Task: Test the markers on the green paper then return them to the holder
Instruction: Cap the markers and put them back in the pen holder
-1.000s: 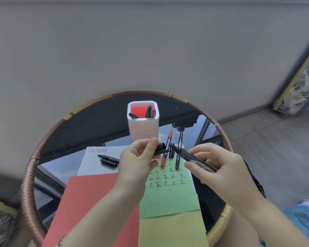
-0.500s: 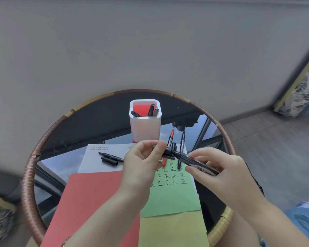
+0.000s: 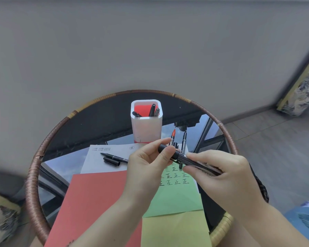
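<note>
Both hands hold one black marker (image 3: 194,160) above the green paper (image 3: 178,196). My left hand (image 3: 148,166) pinches its black cap (image 3: 168,150), which sits on the marker's tip. My right hand (image 3: 219,173) grips the barrel. The green paper carries rows of written marks. The white holder (image 3: 146,129) stands behind it with a few markers and a red insert inside. A red marker (image 3: 172,135) and a black marker (image 3: 183,141) lie just right of the holder. Another uncapped black marker (image 3: 114,156) lies with its loose cap (image 3: 111,161) on the white sheet (image 3: 103,161).
Everything rests on a round glass table with a woven rim (image 3: 36,168). A red sheet (image 3: 95,207) lies front left, a yellow sheet (image 3: 175,230) front centre. A grey wall stands behind; tiled floor and a patterned cushion (image 3: 303,82) lie to the right.
My hands came together: the cap in my left hand went from apart from the marker's tip onto the tip. Both hands rose slightly in the frame.
</note>
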A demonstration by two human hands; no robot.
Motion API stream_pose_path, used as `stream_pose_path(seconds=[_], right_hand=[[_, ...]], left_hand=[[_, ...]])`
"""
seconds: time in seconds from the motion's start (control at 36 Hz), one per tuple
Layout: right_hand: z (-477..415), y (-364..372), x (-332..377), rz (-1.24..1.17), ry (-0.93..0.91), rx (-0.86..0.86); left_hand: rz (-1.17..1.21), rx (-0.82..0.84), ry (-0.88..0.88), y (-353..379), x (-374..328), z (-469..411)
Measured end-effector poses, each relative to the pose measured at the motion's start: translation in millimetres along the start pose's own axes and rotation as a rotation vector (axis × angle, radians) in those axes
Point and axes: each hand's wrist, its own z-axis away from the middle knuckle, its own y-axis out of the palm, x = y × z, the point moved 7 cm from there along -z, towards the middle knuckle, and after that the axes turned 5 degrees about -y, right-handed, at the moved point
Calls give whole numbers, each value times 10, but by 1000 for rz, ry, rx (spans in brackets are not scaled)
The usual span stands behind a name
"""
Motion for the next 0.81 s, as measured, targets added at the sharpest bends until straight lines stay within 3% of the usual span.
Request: stream_pose_path(seconds=[0.19, 0.28, 0.33, 0.39, 0.47, 0.61, 0.69, 0.81], right_hand=[[-20, 102, -103, -503, 435, 45], [55, 238, -195, -807, 645, 189], [110, 320, -211, -877, 707, 305], [146, 363, -232, -790, 676, 405], [158, 311, -352, -431, 540, 444], [108, -227, -685, 10, 415, 152], [122, -621, -1103, 151, 463, -32], [290, -858, -1766, 304, 669, -20]], left_hand=[[-84, 41, 157, 17, -160, 11], [-145, 99, 208, 65, -249, 25], [-172, 132, 215, 104, -264, 16], [-195, 146, 187, 145, -199, -23], [-343, 105, 167, 198, -28, -100], [-872, 123, 161, 310, 231, -292], [-1109, 136, 76, 287, 355, -418], [-1252, 222, 52, 355, 443, -474]])
